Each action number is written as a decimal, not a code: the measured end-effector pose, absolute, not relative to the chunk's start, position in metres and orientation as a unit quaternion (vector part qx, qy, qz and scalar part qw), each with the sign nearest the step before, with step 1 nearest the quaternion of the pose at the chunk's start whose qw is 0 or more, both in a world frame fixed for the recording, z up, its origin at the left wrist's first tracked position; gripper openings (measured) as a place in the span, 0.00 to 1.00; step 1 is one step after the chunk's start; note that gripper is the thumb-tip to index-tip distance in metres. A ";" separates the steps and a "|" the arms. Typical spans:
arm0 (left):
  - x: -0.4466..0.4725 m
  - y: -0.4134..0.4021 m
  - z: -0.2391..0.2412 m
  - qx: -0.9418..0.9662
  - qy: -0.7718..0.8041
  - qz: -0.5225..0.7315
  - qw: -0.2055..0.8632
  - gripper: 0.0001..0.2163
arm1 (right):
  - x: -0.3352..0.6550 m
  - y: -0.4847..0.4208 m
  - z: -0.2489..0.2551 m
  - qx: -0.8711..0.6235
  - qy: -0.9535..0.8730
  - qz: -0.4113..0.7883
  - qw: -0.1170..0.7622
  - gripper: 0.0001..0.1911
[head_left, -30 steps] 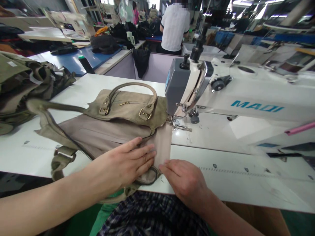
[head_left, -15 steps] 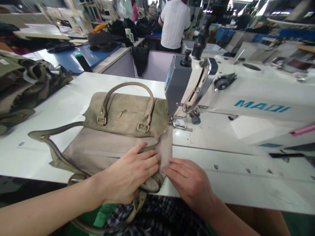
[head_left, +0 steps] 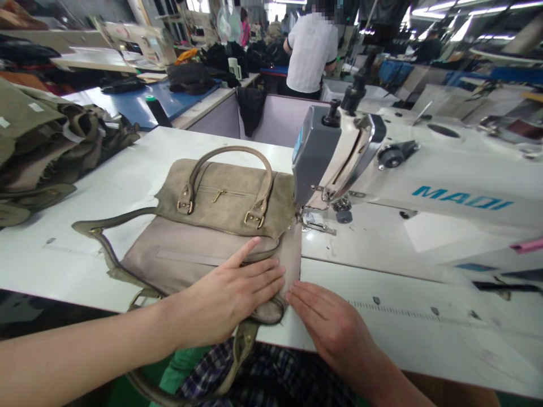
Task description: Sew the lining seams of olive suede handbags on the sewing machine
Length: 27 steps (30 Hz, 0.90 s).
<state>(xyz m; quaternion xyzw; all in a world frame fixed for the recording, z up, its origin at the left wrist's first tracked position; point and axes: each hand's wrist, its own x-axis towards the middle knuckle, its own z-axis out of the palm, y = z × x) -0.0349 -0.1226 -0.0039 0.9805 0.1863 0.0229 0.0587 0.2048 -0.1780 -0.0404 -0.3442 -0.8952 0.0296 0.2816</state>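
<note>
An olive handbag [head_left: 237, 181] lies inside out in part on the sewing table, one looped handle upright on its far panel and the other hanging over the front edge. Its beige lining [head_left: 169, 265] is spread toward me between the open zipper edges. My left hand [head_left: 241, 288] rests flat on the lining, thumb and fingers apart. At the lining's right edge, my right hand [head_left: 326, 316] has its fingers pressed together on the fabric; its thumb is hidden. The bag's far right edge reaches the presser foot of the sewing machine [head_left: 314, 220].
A pile of olive bag pieces [head_left: 51, 147] lies at the left. Behind the table stand a dark thread cone [head_left: 158, 111] and a blue-topped table [head_left: 139, 104]. A person in a white shirt [head_left: 311, 51] is farther back. The machine arm [head_left: 458, 175] spans the right side.
The whole view has shifted, so things sit a little farther right. My left thumb and fingers have spread a bit more on the lining. The bag stays by the presser foot.
</note>
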 end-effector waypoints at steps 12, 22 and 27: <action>-0.038 -0.075 -0.017 0.986 0.153 0.061 0.030 0.19 | 0.212 -0.136 -0.051 -0.328 -0.912 0.010 0.244 0.20; -0.033 -0.037 -0.025 0.986 0.154 0.056 0.039 0.20 | 0.212 -0.117 -0.054 -0.390 -0.887 0.039 0.244 0.24; -0.024 -0.023 -0.028 0.982 0.178 0.051 0.027 0.20 | 0.211 -0.118 -0.057 -0.442 -0.870 0.052 0.210 0.29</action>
